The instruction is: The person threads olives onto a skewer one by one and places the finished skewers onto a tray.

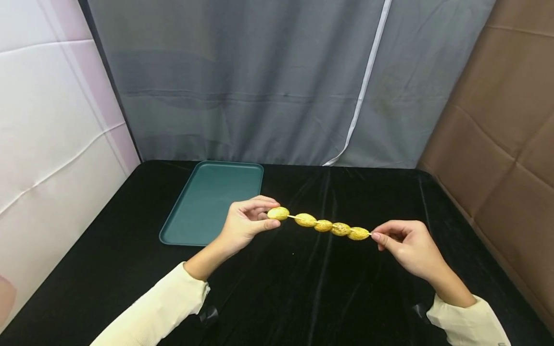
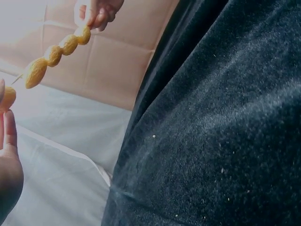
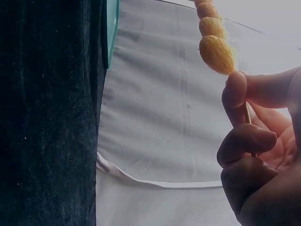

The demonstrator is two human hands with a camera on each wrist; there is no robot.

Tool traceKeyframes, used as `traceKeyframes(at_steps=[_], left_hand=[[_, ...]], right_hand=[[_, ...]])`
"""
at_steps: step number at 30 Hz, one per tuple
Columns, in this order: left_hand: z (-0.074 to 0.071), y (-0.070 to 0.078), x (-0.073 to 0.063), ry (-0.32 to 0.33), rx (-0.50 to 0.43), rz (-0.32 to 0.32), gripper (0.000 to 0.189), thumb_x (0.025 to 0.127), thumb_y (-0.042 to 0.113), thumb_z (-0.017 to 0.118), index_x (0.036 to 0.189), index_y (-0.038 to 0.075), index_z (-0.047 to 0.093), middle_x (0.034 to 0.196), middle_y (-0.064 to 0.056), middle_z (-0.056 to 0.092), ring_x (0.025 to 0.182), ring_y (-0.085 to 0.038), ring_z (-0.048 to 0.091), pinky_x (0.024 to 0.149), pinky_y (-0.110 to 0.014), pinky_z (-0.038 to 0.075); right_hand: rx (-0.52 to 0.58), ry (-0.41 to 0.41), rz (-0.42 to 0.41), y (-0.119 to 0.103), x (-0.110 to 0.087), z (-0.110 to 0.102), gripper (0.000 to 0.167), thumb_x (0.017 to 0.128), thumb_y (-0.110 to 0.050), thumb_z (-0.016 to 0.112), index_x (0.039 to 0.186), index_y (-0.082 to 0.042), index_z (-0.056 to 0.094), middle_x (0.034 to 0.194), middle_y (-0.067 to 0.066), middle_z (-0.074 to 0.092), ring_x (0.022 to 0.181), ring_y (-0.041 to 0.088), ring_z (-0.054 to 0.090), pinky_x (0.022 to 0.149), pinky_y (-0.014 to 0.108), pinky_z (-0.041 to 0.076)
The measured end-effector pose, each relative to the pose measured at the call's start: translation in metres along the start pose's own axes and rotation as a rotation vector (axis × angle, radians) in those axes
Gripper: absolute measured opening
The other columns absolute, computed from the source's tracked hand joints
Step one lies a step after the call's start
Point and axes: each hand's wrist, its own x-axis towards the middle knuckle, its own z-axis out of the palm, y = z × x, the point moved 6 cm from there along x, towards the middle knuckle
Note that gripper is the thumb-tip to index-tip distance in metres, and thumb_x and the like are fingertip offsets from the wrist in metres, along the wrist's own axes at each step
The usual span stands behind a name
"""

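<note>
My left hand [image 1: 245,222] pinches a yellow oval fruit [image 1: 278,213] between thumb and fingers. A thin wooden skewer [image 1: 292,217] meets this fruit at its tip, with a short bare stretch of stick showing beside it. Several more yellow, rough-skinned fruits [image 1: 341,229] sit threaded in a row along the skewer. At the other end my right hand [image 1: 409,242] pinches the stick just below the last fruit [image 3: 217,54]. In the right wrist view the stick's lower end runs down behind the curled fingers. The whole row is held in the air above the black cloth.
A green rectangular tray [image 1: 216,192] lies at the back left, partly behind my left hand. Black velvety cloth [image 1: 277,298] covers the table. A grey curtain [image 1: 259,96] stands behind, a white panel [image 1: 52,120] at left and a brown padded one [image 1: 506,120] at right.
</note>
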Motion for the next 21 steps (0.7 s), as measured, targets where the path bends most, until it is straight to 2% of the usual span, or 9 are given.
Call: traceKeyframes(at_steps=[5,11,15,18,21], left_hand=[[0.0005,-0.0017,0.0013,-0.003,0.011,-0.006,0.041,0.075,0.002,0.085,0.107,-0.016,0.067,0.103,-0.003,0.072,0.082,-0.012,0.071,0.074,-0.028,0.06],[0.0008,0.0004,0.0022,-0.015,0.035,0.005,0.048,0.074,-0.001,0.085,0.108,-0.024,0.059,0.103,-0.003,0.071,0.082,-0.013,0.07,0.075,-0.028,0.06],[-0.0026,-0.0002,0.0014,0.002,0.071,0.014,0.043,0.074,-0.007,0.083,0.106,-0.023,0.059,0.103,-0.002,0.072,0.077,-0.012,0.07,0.072,-0.026,0.059],[-0.0052,-0.0003,0.0004,0.034,0.144,0.039,0.035,0.074,-0.012,0.08,0.104,-0.017,0.063,0.103,-0.004,0.072,0.077,-0.012,0.069,0.07,-0.024,0.059],[-0.0056,0.0004,0.0003,0.051,0.244,0.091,0.031,0.074,-0.017,0.077,0.103,-0.012,0.065,0.105,-0.014,0.07,0.086,-0.012,0.069,0.071,-0.026,0.059]], right_hand=[[0.006,0.001,-0.013,-0.0012,-0.0002,-0.0008,0.013,0.085,0.007,0.071,0.084,-0.005,0.074,0.064,-0.002,0.063,0.055,0.007,0.055,0.042,0.025,0.038],[-0.002,-0.001,-0.003,-0.0014,0.0,0.0011,0.012,0.085,0.006,0.072,0.084,-0.006,0.074,0.064,-0.002,0.063,0.053,0.008,0.055,0.042,0.025,0.038],[-0.005,-0.001,0.0,0.0007,0.0004,0.0028,0.012,0.085,0.006,0.072,0.084,-0.006,0.074,0.064,-0.002,0.063,0.053,0.008,0.055,0.042,0.025,0.038],[-0.015,0.002,0.007,0.0027,0.0002,0.0031,0.011,0.085,0.006,0.073,0.085,-0.006,0.074,0.064,-0.002,0.063,0.052,0.008,0.053,0.041,0.025,0.037],[-0.026,0.007,0.015,0.0036,-0.0006,0.0022,0.012,0.085,0.006,0.073,0.084,-0.006,0.074,0.063,-0.002,0.062,0.051,0.008,0.051,0.04,0.025,0.036]])
